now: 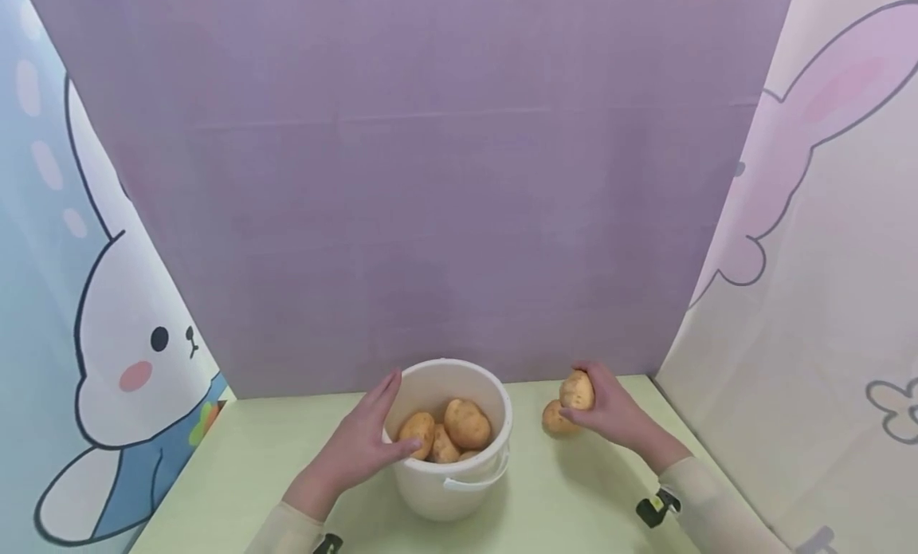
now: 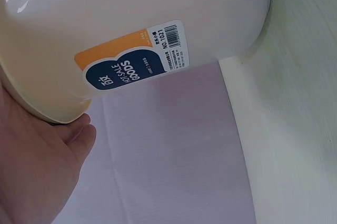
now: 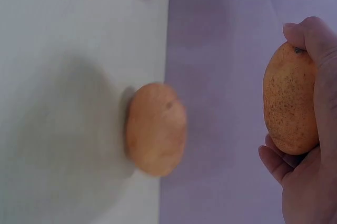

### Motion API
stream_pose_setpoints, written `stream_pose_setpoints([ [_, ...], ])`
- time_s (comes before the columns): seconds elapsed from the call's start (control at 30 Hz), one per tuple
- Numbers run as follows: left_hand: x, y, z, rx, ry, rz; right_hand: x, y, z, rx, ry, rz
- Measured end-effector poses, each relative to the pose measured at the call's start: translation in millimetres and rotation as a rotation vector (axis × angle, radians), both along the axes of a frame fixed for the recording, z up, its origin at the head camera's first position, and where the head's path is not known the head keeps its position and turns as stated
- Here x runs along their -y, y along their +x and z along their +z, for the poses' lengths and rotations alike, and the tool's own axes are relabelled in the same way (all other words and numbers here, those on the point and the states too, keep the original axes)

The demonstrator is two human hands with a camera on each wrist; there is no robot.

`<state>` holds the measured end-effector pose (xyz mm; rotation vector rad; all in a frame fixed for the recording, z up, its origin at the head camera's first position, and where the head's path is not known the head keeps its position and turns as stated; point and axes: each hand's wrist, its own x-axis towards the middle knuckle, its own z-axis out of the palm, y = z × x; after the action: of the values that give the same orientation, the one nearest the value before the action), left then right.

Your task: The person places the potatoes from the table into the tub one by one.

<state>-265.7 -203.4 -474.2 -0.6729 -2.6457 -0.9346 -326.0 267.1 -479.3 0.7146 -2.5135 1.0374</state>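
A white bucket (image 1: 450, 490) stands on the table with several potatoes (image 1: 468, 424) inside. My left hand (image 1: 364, 436) rests at the left side of its rim, fingers extended along the edge and thumb reaching over the opening. From the left wrist, the bucket's wall (image 2: 221, 13) fills the top, with the left hand (image 2: 39, 166) beside the rim. My right hand (image 1: 610, 406) grips a potato (image 1: 577, 390) between thumb and fingers, raised above the table. Another potato (image 3: 157, 129) lies on the table, partly hidden behind the held one in the head view.
The pale green table (image 1: 287, 450) ends at a purple backdrop (image 1: 459, 219). Rabbit-printed panels (image 1: 136, 315) stand on both sides. The bucket's handle (image 1: 476, 482) hangs down at its front right. A label (image 2: 131, 58) is stuck on the bucket's side.
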Motion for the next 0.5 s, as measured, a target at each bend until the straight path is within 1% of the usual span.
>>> stream_pose_setpoints([
  [0.1, 0.1, -1.2, 1.6, -0.004, -0.001, -0.001, 9.6, -2.0, 10.9, -0.029, 0.016, 0.028],
  [0.23, 0.1, -1.1, 2.8, 0.010, 0.008, 0.005, 21.8, -3.4, 22.9, -0.040, 0.038, 0.046],
  [0.5, 0.0, 0.0, 3.8, 0.030, 0.012, 0.007, 38.5, -5.2, 38.0, -0.069, 0.057, 0.103],
])
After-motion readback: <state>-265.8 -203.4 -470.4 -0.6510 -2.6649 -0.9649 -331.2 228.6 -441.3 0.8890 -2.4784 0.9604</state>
